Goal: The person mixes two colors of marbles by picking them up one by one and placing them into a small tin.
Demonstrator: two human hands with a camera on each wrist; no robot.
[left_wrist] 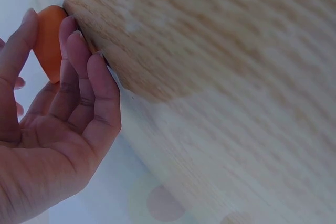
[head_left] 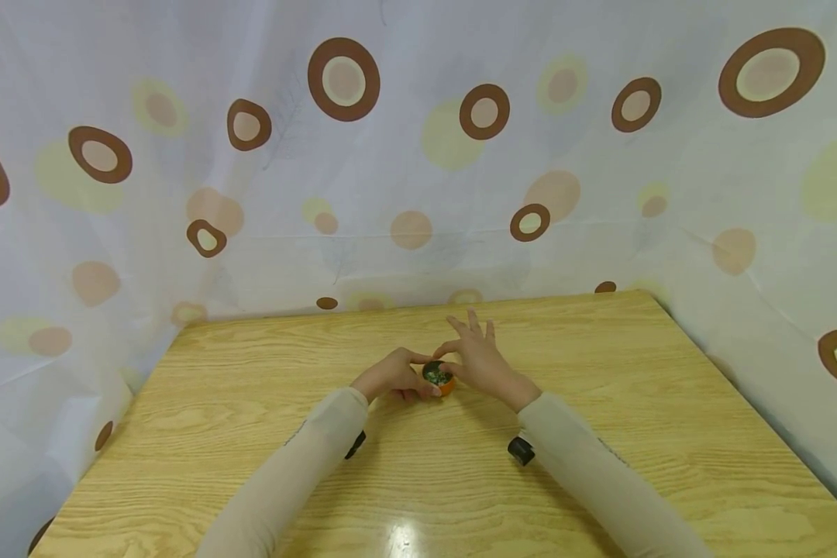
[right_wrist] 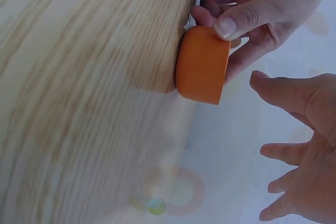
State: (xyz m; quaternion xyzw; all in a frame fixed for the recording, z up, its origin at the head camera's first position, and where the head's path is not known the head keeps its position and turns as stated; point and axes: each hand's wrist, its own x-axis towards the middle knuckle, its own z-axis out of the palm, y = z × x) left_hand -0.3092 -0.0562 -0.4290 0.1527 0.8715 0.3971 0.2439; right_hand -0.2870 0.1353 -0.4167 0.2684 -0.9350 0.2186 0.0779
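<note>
A small orange cup [head_left: 447,387] stands on the wooden table, with something dark and mottled green inside its mouth. My left hand [head_left: 395,375] grips the cup from the left, thumb on the near side and forefinger at the far rim. In the left wrist view the other fingers of that hand [left_wrist: 79,114] curl beside the cup [left_wrist: 51,43], low by the tabletop. My right hand [head_left: 484,360] hovers over the cup's right side, thumb and forefinger near the mouth, the other fingers spread. The right wrist view shows the right thumb [right_wrist: 294,93] apart from the cup [right_wrist: 202,66]; nothing held is visible.
The wood-grain table [head_left: 265,418] reaches to a white curtain [head_left: 404,178] with brown, yellow and peach circles, which hangs at the back and both sides. Black wrist devices [head_left: 521,451] sit under the cream sleeves [head_left: 593,465].
</note>
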